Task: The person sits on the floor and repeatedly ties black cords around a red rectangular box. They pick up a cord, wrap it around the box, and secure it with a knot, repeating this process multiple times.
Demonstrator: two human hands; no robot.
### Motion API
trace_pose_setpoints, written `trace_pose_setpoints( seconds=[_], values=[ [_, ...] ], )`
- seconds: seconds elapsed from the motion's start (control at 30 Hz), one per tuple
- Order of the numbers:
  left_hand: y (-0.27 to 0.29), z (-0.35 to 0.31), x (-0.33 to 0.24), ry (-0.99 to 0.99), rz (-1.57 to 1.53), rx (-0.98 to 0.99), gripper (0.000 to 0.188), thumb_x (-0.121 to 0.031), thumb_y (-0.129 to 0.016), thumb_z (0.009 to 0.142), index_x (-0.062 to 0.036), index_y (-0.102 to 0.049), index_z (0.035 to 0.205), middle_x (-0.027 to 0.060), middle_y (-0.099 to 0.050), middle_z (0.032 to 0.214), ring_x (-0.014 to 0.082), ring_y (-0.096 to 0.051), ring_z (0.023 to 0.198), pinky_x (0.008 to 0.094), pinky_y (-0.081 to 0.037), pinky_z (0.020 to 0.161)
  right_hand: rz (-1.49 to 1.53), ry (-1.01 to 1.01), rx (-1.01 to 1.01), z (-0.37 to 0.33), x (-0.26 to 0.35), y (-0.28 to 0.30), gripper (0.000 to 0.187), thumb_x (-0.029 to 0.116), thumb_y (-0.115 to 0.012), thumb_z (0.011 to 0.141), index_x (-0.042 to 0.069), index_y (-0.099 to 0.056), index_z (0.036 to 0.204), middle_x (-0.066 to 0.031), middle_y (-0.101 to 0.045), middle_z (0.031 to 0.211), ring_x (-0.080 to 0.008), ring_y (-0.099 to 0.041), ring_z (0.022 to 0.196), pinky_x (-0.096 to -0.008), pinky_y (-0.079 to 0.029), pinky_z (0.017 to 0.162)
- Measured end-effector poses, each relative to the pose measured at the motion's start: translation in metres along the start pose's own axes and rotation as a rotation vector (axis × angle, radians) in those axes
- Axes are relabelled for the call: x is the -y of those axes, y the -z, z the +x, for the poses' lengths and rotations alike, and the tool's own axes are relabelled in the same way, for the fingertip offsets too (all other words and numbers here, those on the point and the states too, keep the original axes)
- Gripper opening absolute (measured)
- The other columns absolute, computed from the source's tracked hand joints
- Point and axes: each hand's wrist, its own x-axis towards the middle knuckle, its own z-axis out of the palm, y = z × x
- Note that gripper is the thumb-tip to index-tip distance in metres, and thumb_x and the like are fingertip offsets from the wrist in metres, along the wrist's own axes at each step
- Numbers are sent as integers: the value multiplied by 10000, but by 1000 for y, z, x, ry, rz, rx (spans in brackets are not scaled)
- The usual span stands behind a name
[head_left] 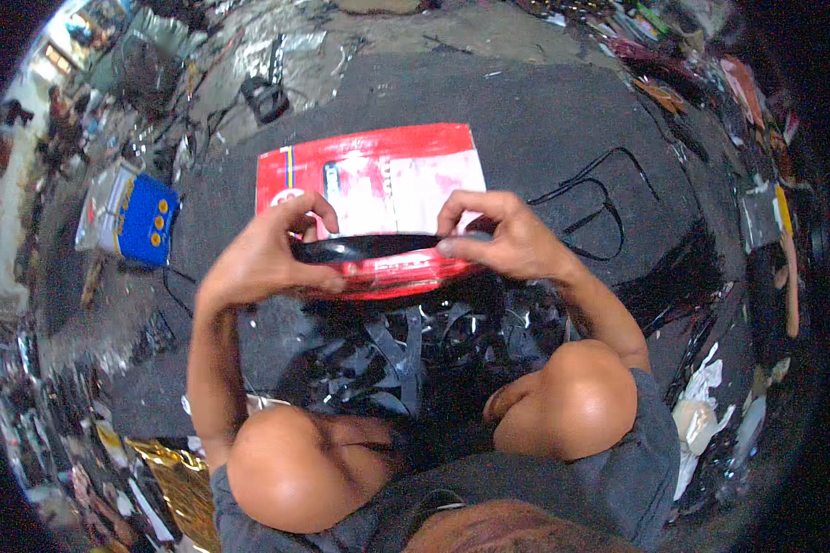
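Observation:
A red and white printed plastic bag (415, 170) lies in front of me, its near edge raised between my hands. Along that edge a glossy black inner side (378, 247) shows as a long slit, with a red lower flap (401, 274) below it. My left hand (281, 244) grips the slit's left end, thumb under the flap side and fingers bent over the black edge. At the right end, my right hand (503, 240) pinches the edge between thumb and fingers. Whether anything is inside the bag cannot be seen.
Loose black strips (397, 355) lie between my knees. Thin black straps (599, 217) rest on the dark mat (526, 101) to the right. A blue and white package (148, 217) is at the left, gold foil (180, 484) at the lower left. Mixed scraps surround the mat.

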Motion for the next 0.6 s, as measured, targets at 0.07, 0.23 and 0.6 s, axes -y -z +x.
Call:
trace_pose_setpoints(
  seconds=[0.07,0.23,0.6],
  values=[
    [15,-11,13,-14,-61,29,496,-168,-917,592,-78,-612,973,-58,-542,881,84,-480,791,250,-395,673,-74,20,-29,-1,-2,15,148,160,-746,858,49,-658,900,-6,-671,857,-127,-626,857,-322,-512,776],
    [53,-23,71,-9,-212,-209,378,-153,-862,677,-87,-636,972,-107,-494,767,-3,-406,700,192,-294,611,216,-400,-55,4,-28,51,178,213,-712,914,35,-707,919,4,-655,688,-41,-553,520,-216,-441,482],
    [60,-20,136,265,-258,-221,232,-279,-636,975,-96,-659,833,6,-673,702,53,-549,548,201,-357,469,809,-379,-375,14,-67,41,318,110,-663,931,46,-620,1239,-50,-694,836,-76,-638,634,-197,-512,551]
  ],
)
